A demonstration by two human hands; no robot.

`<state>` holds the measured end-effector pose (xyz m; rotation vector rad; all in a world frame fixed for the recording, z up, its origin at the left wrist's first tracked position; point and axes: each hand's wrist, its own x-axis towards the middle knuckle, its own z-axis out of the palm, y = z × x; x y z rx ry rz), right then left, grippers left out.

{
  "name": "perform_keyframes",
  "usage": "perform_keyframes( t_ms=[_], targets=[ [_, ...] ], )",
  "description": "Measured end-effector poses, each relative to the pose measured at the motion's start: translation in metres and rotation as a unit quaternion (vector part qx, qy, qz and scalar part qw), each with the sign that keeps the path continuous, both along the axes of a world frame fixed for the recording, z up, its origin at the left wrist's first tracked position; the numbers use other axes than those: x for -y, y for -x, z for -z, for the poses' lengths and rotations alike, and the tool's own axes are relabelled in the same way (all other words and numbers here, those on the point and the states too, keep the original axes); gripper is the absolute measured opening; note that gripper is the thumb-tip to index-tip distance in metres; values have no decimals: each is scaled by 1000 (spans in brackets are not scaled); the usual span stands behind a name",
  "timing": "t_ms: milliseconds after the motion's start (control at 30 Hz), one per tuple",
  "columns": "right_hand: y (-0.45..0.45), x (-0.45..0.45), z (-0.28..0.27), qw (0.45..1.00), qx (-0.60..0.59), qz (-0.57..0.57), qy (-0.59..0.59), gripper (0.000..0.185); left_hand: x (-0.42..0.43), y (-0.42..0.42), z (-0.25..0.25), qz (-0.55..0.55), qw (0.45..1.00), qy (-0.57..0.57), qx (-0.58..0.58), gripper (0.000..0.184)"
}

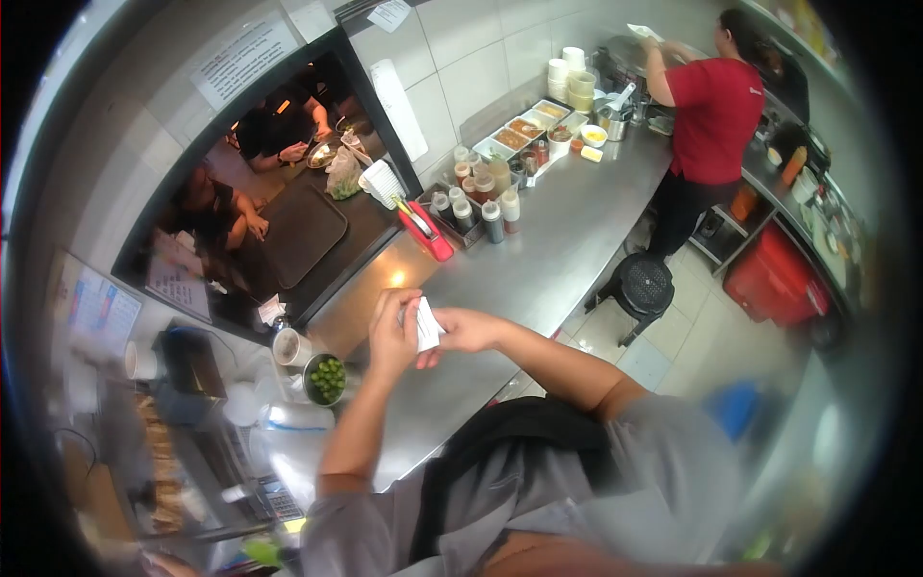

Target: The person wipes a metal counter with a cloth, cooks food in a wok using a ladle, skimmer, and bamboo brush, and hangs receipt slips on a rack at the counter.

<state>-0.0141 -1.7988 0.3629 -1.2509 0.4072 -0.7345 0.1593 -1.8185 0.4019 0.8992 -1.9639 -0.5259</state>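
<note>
Both my hands are raised over the steel counter (538,255), closed around a small white paper slip (427,325) with faint print. My left hand (388,332) grips it from the left, its fingers curled over the top. From the other side, my right hand (465,330) pinches the slip's right edge. The paper looks folded or several layers thick, but I cannot tell which. Beyond my hands stands a red tape dispenser (423,231). Left of my left forearm is a metal bowl of small green fruits (328,381).
A rack of squeeze bottles (471,197) and food trays (519,133) line the wall. Left is a serving window with a dark tray (303,231) and people behind it. A co-worker in red (711,115) stands at the far end, near a black stool (642,284).
</note>
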Motion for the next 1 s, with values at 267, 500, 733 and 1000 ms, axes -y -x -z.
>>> perform_keyframes(
  t_ms=[267, 500, 733, 1000],
  targets=[
    [83, -39, 78, 996, 18, 6, -87, 29, -49, 91, 72, -147, 987, 38, -52, 12],
    [138, -41, 104, 977, -156, 63, -133, 33, -76, 103, 125, -123, 954, -272, -10, 28],
    [150, -22, 141, 968, -227, 45, -101, 26, -91, 107, 142, -111, 937, -327, -57, 19],
    [133, 10, 152, 972, -183, 107, -102, 22, -59, 87, 187, -161, 927, -309, -142, 14]
  ],
)
